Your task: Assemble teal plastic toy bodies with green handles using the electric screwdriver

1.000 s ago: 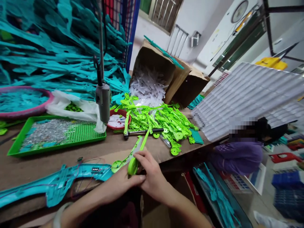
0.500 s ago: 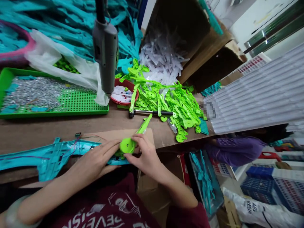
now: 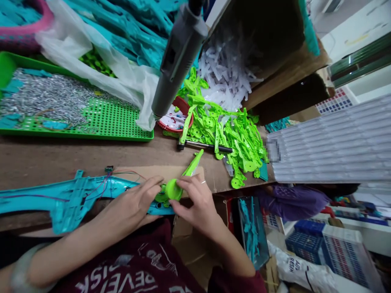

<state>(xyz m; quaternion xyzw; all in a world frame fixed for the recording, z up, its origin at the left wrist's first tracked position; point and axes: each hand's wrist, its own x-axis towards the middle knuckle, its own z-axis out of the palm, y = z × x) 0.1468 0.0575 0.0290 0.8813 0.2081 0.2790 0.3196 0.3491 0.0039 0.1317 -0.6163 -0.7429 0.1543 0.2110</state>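
My right hand (image 3: 198, 201) pinches a bright green round plastic disc (image 3: 174, 189) between thumb and fingers. The disc now tilts, its face turned aside. A long green arm piece (image 3: 194, 162) sticks up behind it; whether the two are joined is hidden. Beside the disc, my left hand (image 3: 134, 201) is closed over the right end of a long turquoise plastic shell (image 3: 73, 197), fingertips at the green parts. Thin red and purple wires run along the shell to a small circuit board (image 3: 108, 168). A piece of brown cardboard (image 3: 159, 171) lies under the work.
A grey electric screwdriver (image 3: 180, 61) hangs over the bench. Behind are a green tray (image 3: 122, 128) of screws, a red bowl (image 3: 180, 105), a hammer-like tool (image 3: 207, 146) and a heap of green parts (image 3: 241, 142). A person in purple (image 3: 293, 201) is at right.
The green disc has tipped from facing up to leaning, with my right fingers turning it. The view has shifted slightly, and the hanging screwdriver now appears slanted.
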